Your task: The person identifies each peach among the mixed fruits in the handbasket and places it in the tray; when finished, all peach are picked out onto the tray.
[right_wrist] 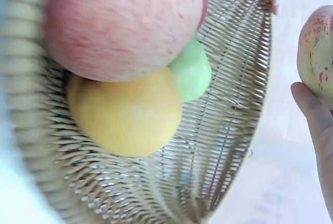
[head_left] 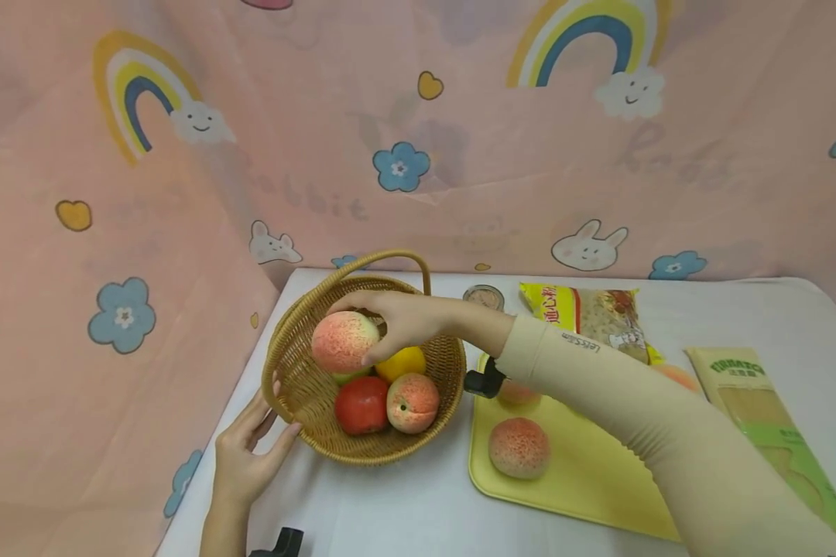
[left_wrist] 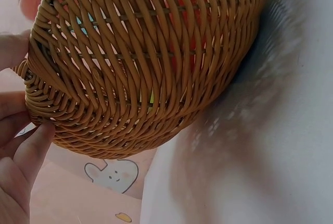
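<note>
A wicker basket (head_left: 453,363) with a tall handle stands on the white table. My left hand (head_left: 247,452) grips its left rim, thumb and fingers on the woven edge (left_wrist: 39,86). Over the basket, my right hand (head_left: 407,316) holds a pink and pale yellow peach (head_left: 344,342) between thumb and fingers. Below it in the basket lie a red fruit (head_left: 361,405), another peach (head_left: 413,402), a yellow fruit (head_left: 404,362) and a partly hidden green fruit (right_wrist: 192,73). The held peach also shows at the edge of the right wrist view.
Right of the basket is a yellow tray (head_left: 585,480) bearing peaches (head_left: 519,449), partly covered by my right sleeve. Behind are a small round container (head_left: 484,296) and a yellow pasta bag (head_left: 599,313). A green noodle packet (head_left: 773,425) lies far right. Printed cloth hangs behind the table.
</note>
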The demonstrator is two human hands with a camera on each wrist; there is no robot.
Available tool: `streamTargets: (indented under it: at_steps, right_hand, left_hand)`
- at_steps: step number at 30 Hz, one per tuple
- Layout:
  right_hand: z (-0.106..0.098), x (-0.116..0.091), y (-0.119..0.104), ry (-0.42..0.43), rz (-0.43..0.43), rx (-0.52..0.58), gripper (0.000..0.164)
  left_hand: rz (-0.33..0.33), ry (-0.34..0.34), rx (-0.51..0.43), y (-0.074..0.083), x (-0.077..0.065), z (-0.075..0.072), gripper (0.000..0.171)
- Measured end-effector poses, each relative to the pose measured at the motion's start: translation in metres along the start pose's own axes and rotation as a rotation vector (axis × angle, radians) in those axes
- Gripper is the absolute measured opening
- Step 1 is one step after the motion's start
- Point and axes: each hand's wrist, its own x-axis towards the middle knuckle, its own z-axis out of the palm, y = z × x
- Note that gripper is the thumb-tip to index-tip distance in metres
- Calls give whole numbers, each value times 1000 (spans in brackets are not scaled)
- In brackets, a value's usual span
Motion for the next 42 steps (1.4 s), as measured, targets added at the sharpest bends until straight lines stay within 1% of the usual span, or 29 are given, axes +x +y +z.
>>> streamTargets:
  at_steps: [3,6,9,11,13,17,21,24,25,27,30,33,36,39,42]
  right_hand:
    - [0,-20,5,16,-64,163,65]
    - [2,-45,10,43,-86,273,65]
    - [4,-72,14,91,-91,320,66]
    - [5,-90,17,137,-90,340,68]
    - [8,-109,22,184,-90,361,70]
    - [16,-147,32,283,-61,374,74]
    - [29,-184,42,375,-79,370,74]
    - [39,-207,48,426,-103,389,75]
    - [43,-215,49,441,-88,396,75]
    - [50,-229,53,470,-57,388,75]
    - [61,-247,58,517,3,336,76]
    - [72,-261,64,567,7,302,76]
    - [83,-274,70,614,-3,321,76]
    - [93,-285,76,650,11,333,75]
    - [101,-294,82,645,63,335,73]
  left_hand:
    - [1,0,0,-1,-1,1,64]
    - [-11,0,15,0,-2,1,63]
    - [-19,-2,25,1,-2,0,62]
    - [-27,-4,35,2,-2,0,62]
    - [-21,-2,33,2,-2,0,61]
    - [-16,-2,18,-9,-6,0,62]
    - [-15,-2,11,-24,-11,0,63]
    - [-15,-3,10,-29,-12,-1,62]
    - [-13,-3,8,-29,-12,-1,62]
    - [-11,-1,7,-28,-11,-1,61]
    - [-10,4,5,-23,-8,-1,61]
    - [-15,7,14,-13,-4,-1,60]
    - [-24,5,25,-4,-1,0,59]
    - [-29,4,30,0,1,1,58]
    - [-25,5,22,-1,1,1,58]
